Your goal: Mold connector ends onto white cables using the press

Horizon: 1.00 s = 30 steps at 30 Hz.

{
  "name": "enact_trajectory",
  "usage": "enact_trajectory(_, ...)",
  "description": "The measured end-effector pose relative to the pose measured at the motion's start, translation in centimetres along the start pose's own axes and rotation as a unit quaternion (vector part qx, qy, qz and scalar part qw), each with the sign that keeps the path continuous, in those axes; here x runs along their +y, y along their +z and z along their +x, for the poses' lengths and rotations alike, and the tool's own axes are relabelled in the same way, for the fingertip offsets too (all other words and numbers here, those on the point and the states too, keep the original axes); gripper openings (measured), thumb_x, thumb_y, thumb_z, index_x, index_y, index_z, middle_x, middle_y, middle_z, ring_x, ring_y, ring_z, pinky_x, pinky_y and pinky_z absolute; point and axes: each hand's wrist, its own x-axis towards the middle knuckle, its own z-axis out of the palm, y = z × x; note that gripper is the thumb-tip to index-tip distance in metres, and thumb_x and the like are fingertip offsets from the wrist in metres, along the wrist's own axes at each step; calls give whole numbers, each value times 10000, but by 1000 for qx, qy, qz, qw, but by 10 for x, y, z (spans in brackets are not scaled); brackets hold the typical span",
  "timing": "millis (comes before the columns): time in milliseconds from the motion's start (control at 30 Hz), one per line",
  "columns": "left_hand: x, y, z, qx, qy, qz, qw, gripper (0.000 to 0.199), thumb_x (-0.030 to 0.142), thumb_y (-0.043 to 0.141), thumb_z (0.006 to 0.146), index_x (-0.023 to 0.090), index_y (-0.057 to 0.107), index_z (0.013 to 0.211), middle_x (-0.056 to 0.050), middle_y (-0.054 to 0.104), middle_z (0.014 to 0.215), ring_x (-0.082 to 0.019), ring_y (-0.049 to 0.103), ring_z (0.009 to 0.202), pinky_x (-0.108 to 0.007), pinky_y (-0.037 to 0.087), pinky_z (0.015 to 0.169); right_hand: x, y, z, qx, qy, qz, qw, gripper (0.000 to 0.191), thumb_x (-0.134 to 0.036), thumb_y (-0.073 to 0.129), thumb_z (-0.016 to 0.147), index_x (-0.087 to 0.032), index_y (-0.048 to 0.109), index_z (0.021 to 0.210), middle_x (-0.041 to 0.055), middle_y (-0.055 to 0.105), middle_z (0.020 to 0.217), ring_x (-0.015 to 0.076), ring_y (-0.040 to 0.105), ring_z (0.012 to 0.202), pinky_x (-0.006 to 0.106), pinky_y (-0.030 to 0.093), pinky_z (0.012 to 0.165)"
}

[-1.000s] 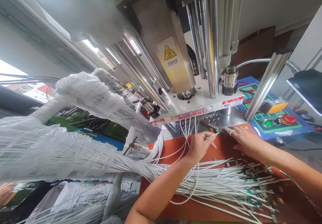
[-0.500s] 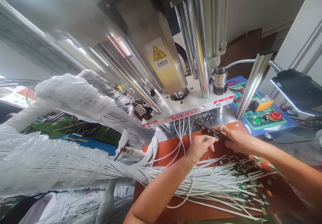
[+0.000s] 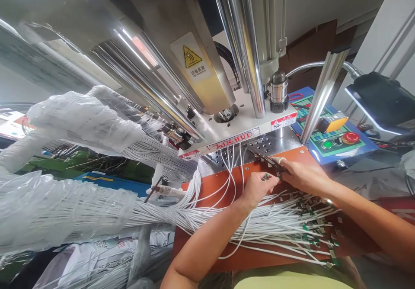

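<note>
My left hand point(image 3: 257, 188), fingers pinched together, holds a small green circuit board point(image 3: 266, 177) above the brown work surface. Just right of it, my right hand point(image 3: 298, 175) is wrapped round a long dark tool point(image 3: 274, 163). Its narrow tip lies over the perforated metal plate point(image 3: 262, 142) under the press; I cannot tell its exact kind. Several white cables point(image 3: 231, 161) run from the plate's edge toward the bundle. Below my hands, a thick spread of white cables point(image 3: 259, 228) lies with small green boards point(image 3: 313, 232) at its ends.
The press head point(image 3: 236, 137) hangs over the plate, with a high-temperature label point(image 3: 193, 59) above. On the right stand a blue control box point(image 3: 343, 144) with buttons and a black lamp point(image 3: 378, 103). Plastic-wrapped cable bundles point(image 3: 65, 207) fill the left.
The view has tilted slightly, so the press sits a little higher and farther left. My left hand has come slightly closer to the tool; my right hand keeps its grip.
</note>
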Motion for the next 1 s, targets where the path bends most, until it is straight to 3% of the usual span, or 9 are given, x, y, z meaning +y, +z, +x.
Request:
enact_trajectory(200, 8, 3, 0, -4, -71, -46, 996, 210, 336, 662, 653, 146, 583, 609, 46, 456, 465, -52, 306, 415, -219, 169, 422, -3, 0, -1, -5, -4, 5, 1000, 235, -168, 403, 862, -189, 506, 1072, 75, 691, 988, 203, 647, 839, 262, 417, 664)
enact_trajectory(400, -1, 3, 1, 15, -20, -11, 1000, 164, 287, 621, 680, 141, 593, 611, 53, 471, 475, -45, 309, 431, -209, 218, 455, -11, -4, -5, -13, 27, -8, 1000, 184, -160, 409, 867, -189, 493, 1028, 55, 684, 922, 178, 635, 765, 251, 406, 650)
enact_trajectory(667, -5, 2, 3, 18, 11, 17, 1000, 140, 264, 603, 680, 147, 588, 605, 45, 493, 485, -60, 365, 473, -203, 274, 492, -15, -5, -6, -25, 34, -1, 999, 227, -151, 396, 875, -189, 479, 1083, 61, 667, 951, 191, 635, 807, 259, 409, 666)
enact_trajectory(1000, -1, 3, 5, 24, -22, -3, 999, 171, 288, 623, 660, 157, 561, 570, 49, 479, 454, -55, 328, 428, -207, 241, 444, -13, -3, -6, -6, 27, 4, 1000, 216, -185, 399, 861, -190, 510, 1046, 43, 660, 840, 172, 612, 668, 258, 395, 594)
